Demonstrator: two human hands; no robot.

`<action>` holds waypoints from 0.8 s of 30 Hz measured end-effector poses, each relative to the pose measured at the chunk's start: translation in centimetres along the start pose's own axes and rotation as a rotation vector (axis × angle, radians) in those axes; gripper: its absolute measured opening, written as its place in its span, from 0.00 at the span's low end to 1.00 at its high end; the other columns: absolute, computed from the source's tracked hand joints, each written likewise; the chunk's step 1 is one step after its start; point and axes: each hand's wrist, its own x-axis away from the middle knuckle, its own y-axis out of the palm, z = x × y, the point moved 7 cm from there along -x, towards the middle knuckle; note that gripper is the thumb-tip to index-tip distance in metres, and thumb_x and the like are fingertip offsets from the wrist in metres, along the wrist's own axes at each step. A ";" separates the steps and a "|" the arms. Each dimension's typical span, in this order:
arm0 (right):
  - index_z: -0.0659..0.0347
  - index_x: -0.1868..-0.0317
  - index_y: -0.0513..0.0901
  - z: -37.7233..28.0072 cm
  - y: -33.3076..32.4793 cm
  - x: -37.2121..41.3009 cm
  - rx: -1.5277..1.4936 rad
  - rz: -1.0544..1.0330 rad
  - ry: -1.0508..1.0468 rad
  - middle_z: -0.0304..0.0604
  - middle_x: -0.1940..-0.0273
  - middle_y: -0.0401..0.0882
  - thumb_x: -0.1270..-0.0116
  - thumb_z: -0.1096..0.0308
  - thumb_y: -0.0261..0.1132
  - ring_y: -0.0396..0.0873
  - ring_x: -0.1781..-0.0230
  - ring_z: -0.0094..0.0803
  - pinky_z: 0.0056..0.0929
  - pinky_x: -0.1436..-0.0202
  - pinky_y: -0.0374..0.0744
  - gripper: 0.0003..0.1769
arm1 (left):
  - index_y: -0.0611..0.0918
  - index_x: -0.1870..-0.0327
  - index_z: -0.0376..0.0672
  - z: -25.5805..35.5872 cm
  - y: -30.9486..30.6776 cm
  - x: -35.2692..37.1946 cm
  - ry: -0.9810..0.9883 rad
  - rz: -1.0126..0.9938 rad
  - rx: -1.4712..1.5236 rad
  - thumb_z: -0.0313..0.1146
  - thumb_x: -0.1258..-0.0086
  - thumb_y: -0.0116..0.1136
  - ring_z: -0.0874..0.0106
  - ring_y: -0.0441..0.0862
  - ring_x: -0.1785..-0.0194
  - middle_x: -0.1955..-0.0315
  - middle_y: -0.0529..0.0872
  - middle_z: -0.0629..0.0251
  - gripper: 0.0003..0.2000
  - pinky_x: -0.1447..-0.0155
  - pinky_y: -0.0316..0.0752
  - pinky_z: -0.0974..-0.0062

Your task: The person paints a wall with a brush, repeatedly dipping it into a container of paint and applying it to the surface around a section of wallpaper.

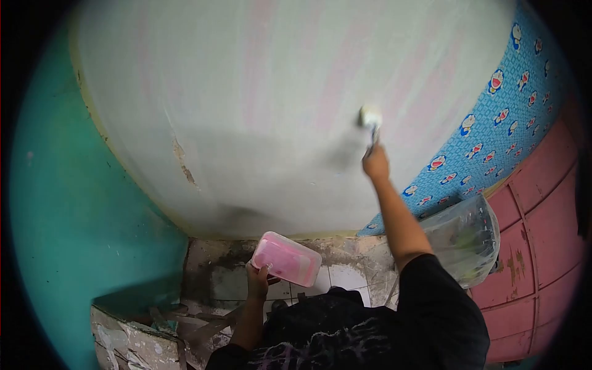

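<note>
My right hand (375, 163) is closed around the dark handle of a paint roller (370, 117), whose whitish head is against the pale wall (246, 92) with pink streaks showing through. My arm is stretched up and forward. Lower down, my left hand (258, 275) grips the left edge of a pink paint tray (287, 259) with a pale rim, its thumb over the edge. The tray is held in front of my body, above the floor. Blurring makes the roller's outline soft.
A teal wall (74, 203) stands at the left, blue patterned wallpaper (481, 129) at the right, beside pink panels (524, 259). Clear plastic sheeting (462, 240) covers something low at the right. A paint-splattered board (132, 342) and wooden pieces lie lower left, near the tiled floor (348, 277).
</note>
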 end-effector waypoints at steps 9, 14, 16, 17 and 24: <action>0.65 0.53 0.80 0.4 8.4 6.2 0.265 -0.669 -0.178 0.59 0.54 0.79 0.48 0.70 0.54 0.78 0.52 0.48 0.39 0.45 0.75 0.20 | 0.65 0.48 0.40 0.4 -3.9 1.5 0.003 0.094 0.054 0.31 0.40 0.54 0.63 0.84 0.66 0.60 0.77 0.56 0.19 0.71 0.83 0.66; 0.63 0.51 0.81 -8.7 -7.9 -7.1 0.411 -0.519 -0.395 0.59 0.56 0.79 0.49 0.72 0.53 0.79 0.54 0.49 0.39 0.50 0.76 0.23 | 0.66 0.50 0.40 1.5 -2.1 1.8 0.025 0.099 0.038 0.31 0.39 0.52 0.63 0.84 0.67 0.61 0.77 0.56 0.17 0.72 0.83 0.69; 0.63 0.47 0.78 -11.4 -15.3 -12.0 0.323 -0.284 -0.531 0.58 0.57 0.80 0.48 0.72 0.53 0.79 0.56 0.50 0.37 0.49 0.76 0.25 | 0.66 0.50 0.40 1.6 -1.1 1.4 0.037 0.013 0.021 0.31 0.38 0.51 0.63 0.84 0.67 0.61 0.77 0.56 0.17 0.72 0.83 0.69; 0.61 0.48 0.79 -13.4 -19.5 -12.7 0.329 -0.231 -0.518 0.59 0.58 0.80 0.48 0.72 0.54 0.79 0.56 0.50 0.37 0.48 0.76 0.24 | 0.66 0.49 0.40 1.6 -0.6 1.3 0.042 -0.028 0.012 0.31 0.38 0.51 0.63 0.84 0.66 0.61 0.77 0.56 0.17 0.72 0.83 0.70; 0.60 0.53 0.80 -18.7 -32.6 -12.9 0.174 0.281 -0.316 0.58 0.60 0.80 0.42 0.68 0.52 0.79 0.59 0.51 0.42 0.55 0.77 0.18 | 0.65 0.49 0.39 1.1 0.2 1.4 0.044 0.025 0.019 0.29 0.38 0.52 0.62 0.84 0.66 0.61 0.77 0.55 0.17 0.71 0.83 0.67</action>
